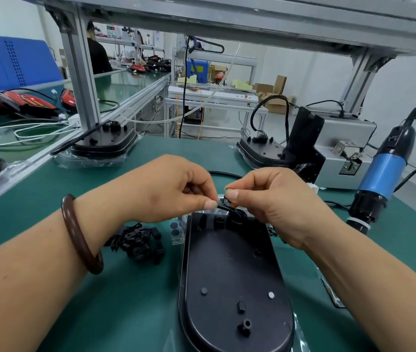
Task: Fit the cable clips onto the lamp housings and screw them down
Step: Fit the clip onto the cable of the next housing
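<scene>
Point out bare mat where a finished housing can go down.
Free: green mat between the far left housing and far right housing, and the strip in front of them down to the cable. Crowded: clip pile beside the near housing, whose far end the left hand and right hand cover.

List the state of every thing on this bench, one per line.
left hand: pinches the cable clip.
right hand: pinches the same clip.
lamp housing: flat, back up, under the hands.
spare clips: loose pile left of housing.
electric screwdriver: hanging, untouched.
</scene>
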`<act>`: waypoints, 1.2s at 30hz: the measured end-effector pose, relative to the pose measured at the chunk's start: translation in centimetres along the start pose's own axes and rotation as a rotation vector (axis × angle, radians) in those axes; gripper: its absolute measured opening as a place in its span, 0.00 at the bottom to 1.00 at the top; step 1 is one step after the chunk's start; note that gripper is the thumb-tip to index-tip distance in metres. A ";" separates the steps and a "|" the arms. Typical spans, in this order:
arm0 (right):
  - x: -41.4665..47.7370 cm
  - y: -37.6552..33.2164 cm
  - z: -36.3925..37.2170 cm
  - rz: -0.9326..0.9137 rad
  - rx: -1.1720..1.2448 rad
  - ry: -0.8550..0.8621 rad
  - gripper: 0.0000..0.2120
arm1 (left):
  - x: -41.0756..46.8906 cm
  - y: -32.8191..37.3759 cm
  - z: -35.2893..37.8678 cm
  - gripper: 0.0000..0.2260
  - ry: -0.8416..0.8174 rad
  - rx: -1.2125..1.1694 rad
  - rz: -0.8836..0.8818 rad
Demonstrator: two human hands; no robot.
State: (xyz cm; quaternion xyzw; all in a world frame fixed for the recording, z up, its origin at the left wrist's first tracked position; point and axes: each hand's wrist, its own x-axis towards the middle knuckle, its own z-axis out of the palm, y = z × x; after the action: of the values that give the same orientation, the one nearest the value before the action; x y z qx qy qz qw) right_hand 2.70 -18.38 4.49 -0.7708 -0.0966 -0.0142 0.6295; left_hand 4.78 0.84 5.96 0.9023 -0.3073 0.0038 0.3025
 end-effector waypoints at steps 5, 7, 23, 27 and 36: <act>0.2 -0.1 -0.4 0.021 -0.071 -0.072 0.06 | 0.0 0.1 0.0 0.02 0.012 0.009 0.005; 0.2 -0.2 -0.5 0.029 -0.138 -0.116 0.04 | 0.0 0.1 0.0 0.02 0.013 0.018 0.010; 0.5 0.8 0.1 -0.030 -0.414 -0.144 0.10 | 0.6 -1.4 1.4 0.06 -0.062 -0.136 -0.042; 0.7 1.3 0.4 -0.103 -0.539 -0.125 0.11 | 0.5 -2.0 1.2 0.04 -0.151 -0.193 -0.057; 2.0 0.2 -5.8 0.013 -0.158 0.314 0.08 | 0.7 -2.0 1.1 0.11 -0.140 -0.200 -0.019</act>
State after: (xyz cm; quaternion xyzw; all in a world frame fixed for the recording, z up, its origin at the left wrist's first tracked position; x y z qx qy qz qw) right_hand 5.31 -23.77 5.84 -0.8069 0.0094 -0.1379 0.5743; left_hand 6.21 1.10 4.07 0.8685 -0.3180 -0.0927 0.3689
